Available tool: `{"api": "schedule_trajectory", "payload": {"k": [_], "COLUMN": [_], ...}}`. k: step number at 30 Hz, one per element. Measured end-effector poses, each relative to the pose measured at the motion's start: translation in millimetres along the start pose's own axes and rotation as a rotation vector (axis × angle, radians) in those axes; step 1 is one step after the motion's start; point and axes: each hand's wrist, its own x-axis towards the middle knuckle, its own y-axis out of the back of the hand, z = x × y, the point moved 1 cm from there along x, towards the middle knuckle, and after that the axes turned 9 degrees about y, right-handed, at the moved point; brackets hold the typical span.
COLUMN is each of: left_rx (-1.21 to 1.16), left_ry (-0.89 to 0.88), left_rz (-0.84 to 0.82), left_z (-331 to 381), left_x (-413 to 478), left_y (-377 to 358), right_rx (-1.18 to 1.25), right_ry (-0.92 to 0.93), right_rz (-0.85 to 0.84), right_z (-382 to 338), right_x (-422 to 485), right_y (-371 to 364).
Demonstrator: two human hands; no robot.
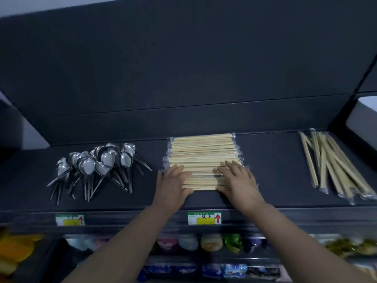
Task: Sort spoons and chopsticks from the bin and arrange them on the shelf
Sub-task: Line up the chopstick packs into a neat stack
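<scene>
two flat, open grips, left hand (171,186) and right hand (238,184), press the wrapped chopsticks (202,154), seemingly to even them on the shelf (271,170).

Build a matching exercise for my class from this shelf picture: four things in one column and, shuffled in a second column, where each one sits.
Things
1. spoons
2. neat chopstick stack
3. loose chopsticks
4. label with handwriting

Places
A. right end of the shelf
B. front edge of the shelf, just below the stack
C. left part of the shelf, in a heap
D. middle of the shelf, under the left hand and right hand

Pairs: 1-C, 2-D, 3-A, 4-B
</scene>
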Motion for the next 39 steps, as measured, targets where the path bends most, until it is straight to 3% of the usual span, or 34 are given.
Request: {"api": "schedule_trajectory", "payload": {"k": [7,16,21,27,33,39], "left_rx": [0.058,-0.054,-0.178,-0.184,-0.265,-0.362], "left_ry": [-0.053,-0.14,-0.248,-0.282,-0.209,-0.054], "left_rz": [-0.049,0.076,0.109,0.008,-0.203,-0.254], "left_z": [-1,21,83,184,272,335], "left_x": [21,27,37,45,56,74], "left_y": [-14,-11,-15,-28,-56,-75], "right_rx": [-0.038,-0.024,-0.067,-0.148,-0.18,0.014], "right_ry": [-0.125,-0.041,-0.062,-0.195,-0.371,-0.555], "right_rz": [-0.111,-0.075,0.004,0.134,0.07,0.032], "right_z": [7,21,58,136,208,268], "right_x": [21,11,-7,-37,-72,-90], "right_y": [-14,-5,16,54,94,109]}}
